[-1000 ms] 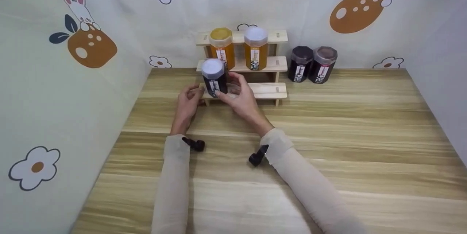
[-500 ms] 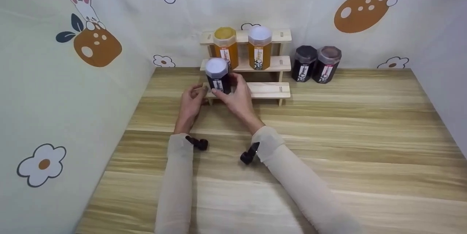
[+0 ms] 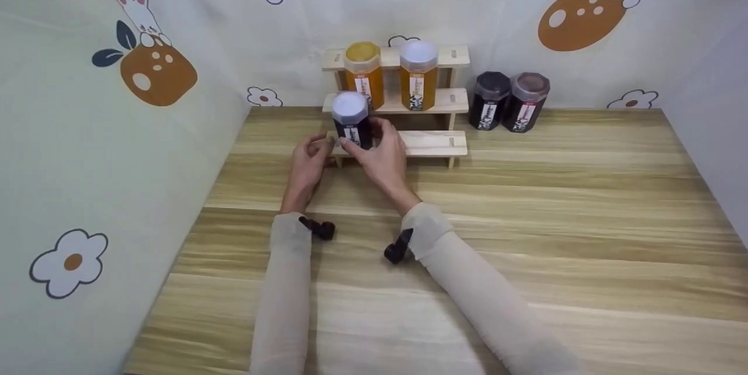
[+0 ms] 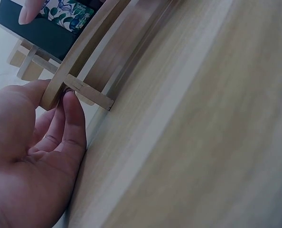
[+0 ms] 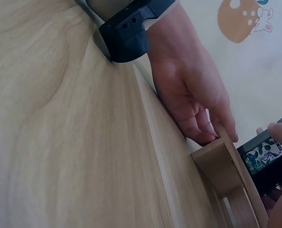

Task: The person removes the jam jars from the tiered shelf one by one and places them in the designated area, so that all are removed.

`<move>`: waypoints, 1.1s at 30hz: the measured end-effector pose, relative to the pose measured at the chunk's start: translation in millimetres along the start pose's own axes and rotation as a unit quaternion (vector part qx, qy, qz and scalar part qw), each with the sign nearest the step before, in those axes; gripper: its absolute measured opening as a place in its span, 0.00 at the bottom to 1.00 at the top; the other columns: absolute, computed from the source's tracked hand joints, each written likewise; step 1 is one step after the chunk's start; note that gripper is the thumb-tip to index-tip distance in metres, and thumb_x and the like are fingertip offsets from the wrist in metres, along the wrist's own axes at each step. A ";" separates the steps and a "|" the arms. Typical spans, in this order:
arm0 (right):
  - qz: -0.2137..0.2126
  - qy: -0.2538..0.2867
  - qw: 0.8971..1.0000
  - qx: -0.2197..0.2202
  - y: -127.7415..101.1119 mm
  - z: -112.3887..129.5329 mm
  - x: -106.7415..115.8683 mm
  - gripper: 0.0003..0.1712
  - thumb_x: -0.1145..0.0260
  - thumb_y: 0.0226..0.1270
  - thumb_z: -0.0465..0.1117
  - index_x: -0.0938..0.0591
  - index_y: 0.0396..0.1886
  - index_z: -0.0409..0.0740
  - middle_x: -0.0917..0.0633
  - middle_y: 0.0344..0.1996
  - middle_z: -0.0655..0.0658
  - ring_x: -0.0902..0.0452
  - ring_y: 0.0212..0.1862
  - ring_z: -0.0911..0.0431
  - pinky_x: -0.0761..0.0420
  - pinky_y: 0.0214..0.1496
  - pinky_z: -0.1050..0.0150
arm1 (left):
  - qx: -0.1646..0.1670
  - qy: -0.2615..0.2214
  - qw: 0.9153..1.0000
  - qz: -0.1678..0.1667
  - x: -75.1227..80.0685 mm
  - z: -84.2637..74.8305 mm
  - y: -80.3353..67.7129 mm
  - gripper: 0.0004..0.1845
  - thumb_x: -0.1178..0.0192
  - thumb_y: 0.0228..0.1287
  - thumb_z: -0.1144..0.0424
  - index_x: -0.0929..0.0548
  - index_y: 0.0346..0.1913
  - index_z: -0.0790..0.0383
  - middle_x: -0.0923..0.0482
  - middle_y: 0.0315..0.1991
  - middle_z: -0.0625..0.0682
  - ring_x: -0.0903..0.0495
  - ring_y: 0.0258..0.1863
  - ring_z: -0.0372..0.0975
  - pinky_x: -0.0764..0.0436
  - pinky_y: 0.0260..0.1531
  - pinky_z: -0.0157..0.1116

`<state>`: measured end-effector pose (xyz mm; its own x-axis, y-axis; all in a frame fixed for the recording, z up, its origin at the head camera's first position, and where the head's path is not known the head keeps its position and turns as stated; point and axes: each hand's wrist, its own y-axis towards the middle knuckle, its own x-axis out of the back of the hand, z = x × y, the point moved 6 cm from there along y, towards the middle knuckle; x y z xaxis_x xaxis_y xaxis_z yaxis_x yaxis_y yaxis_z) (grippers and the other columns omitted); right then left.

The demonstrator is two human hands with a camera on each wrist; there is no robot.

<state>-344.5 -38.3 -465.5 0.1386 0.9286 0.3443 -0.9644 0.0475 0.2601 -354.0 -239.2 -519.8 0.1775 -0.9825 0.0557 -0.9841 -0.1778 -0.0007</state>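
In the head view my right hand [image 3: 385, 159] grips a dark jar [image 3: 354, 124] with a white lid, thumb in front and fingers behind. The jar stands upright at the left end of the lowest step of a three-tier wooden display stand [image 3: 429, 142]. My left hand [image 3: 307, 172] pinches that step's left end; the left wrist view shows its thumb [image 4: 34, 90] on top and fingertips beneath the board. There, the jar [image 4: 36, 31] sits right on the board. The right wrist view catches the jar's printed label [image 5: 264, 154] and part of my right hand.
Two amber jars, one with a yellow top [image 3: 363, 80] and one with a white lid [image 3: 418, 80], stand on the middle step. Right of the stand, a black-topped jar [image 3: 489, 103] and a brownish-topped jar [image 3: 527, 103] stand side by side on the wooden table [image 3: 555, 217]. A printed curtain [image 3: 491, 7] hangs behind.
The head view has shifted slightly. My right forearm and wrist have swung a little left, and the dark jar has straightened upright on the lowest step. My left hand keeps its hold on the stand.
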 end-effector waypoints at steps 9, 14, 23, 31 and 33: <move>-0.002 -0.002 1.000 0.005 -1.0 -4.8 4.4 0.45 0.16 0.59 0.60 0.21 0.68 0.40 0.15 0.61 0.41 0.18 0.63 0.49 0.18 0.70 0.54 | -0.014 -0.029 0.999 -0.008 -1.4 3.5 0.2 0.25 0.34 0.80 0.56 0.23 0.68 0.69 0.14 0.57 0.64 0.14 0.50 0.40 0.10 0.46 0.33; -0.001 0.025 1.000 -0.001 -3.1 -11.6 15.0 0.43 0.16 0.59 0.57 0.20 0.66 0.39 0.14 0.60 0.41 0.17 0.61 0.49 0.16 0.69 0.55 | -0.012 -0.029 1.000 -0.004 -1.6 3.8 0.6 0.23 0.35 0.80 0.58 0.23 0.68 0.69 0.14 0.54 0.62 0.14 0.47 0.41 0.10 0.44 0.33; 0.031 0.119 0.992 -0.024 -0.9 -18.9 32.6 0.41 0.17 0.62 0.57 0.20 0.67 0.39 0.12 0.56 0.40 0.14 0.58 0.50 0.12 0.63 0.58 | -0.015 -0.026 1.000 -0.004 -0.7 1.2 2.7 0.24 0.35 0.80 0.59 0.23 0.68 0.71 0.14 0.52 0.58 0.14 0.43 0.35 0.10 0.44 0.31; 0.037 0.125 0.991 -0.017 -0.3 -27.4 58.2 0.45 0.17 0.61 0.58 0.21 0.71 0.40 0.13 0.61 0.39 0.15 0.62 0.49 0.14 0.68 0.56 | -0.011 -0.012 1.000 0.007 -0.9 0.0 0.4 0.24 0.35 0.81 0.55 0.22 0.68 0.66 0.15 0.57 0.59 0.14 0.49 0.39 0.10 0.47 0.33; 0.037 0.124 0.991 -0.015 0.4 -29.9 69.2 0.46 0.16 0.60 0.57 0.22 0.71 0.40 0.14 0.63 0.38 0.15 0.63 0.48 0.14 0.69 0.56 | -0.013 -0.019 1.000 0.007 -1.2 -1.3 0.7 0.24 0.35 0.80 0.56 0.23 0.69 0.67 0.15 0.57 0.60 0.14 0.48 0.38 0.10 0.46 0.33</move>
<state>-342.0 37.0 -468.5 0.0114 0.9918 0.1276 -0.9766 -0.0163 0.2145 -355.0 -238.1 -518.6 0.1636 -0.9864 0.0182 -0.9863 -0.1631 0.0241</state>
